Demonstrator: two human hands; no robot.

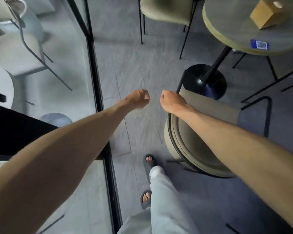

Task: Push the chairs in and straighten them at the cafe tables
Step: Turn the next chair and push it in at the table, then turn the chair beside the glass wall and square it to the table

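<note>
A beige cushioned chair (194,137) with a thin black metal frame stands at lower right, its seat pointing toward the round grey cafe table (240,39). My right hand (172,101) is curled over the chair's left front corner, by the black frame. My left hand (139,98) hangs over the bare floor just left of it, fingers loosely curled and holding nothing. A second beige chair (166,12) stands at the top, beside the table's far side.
A glass wall with a black frame (95,73) runs down the left, with another chair and a white table behind it. The table's black pedestal base (205,81) sits just beyond the near chair. A wooden box (264,16) rests on the table. My sandalled feet (149,161) stand on grey floor tiles.
</note>
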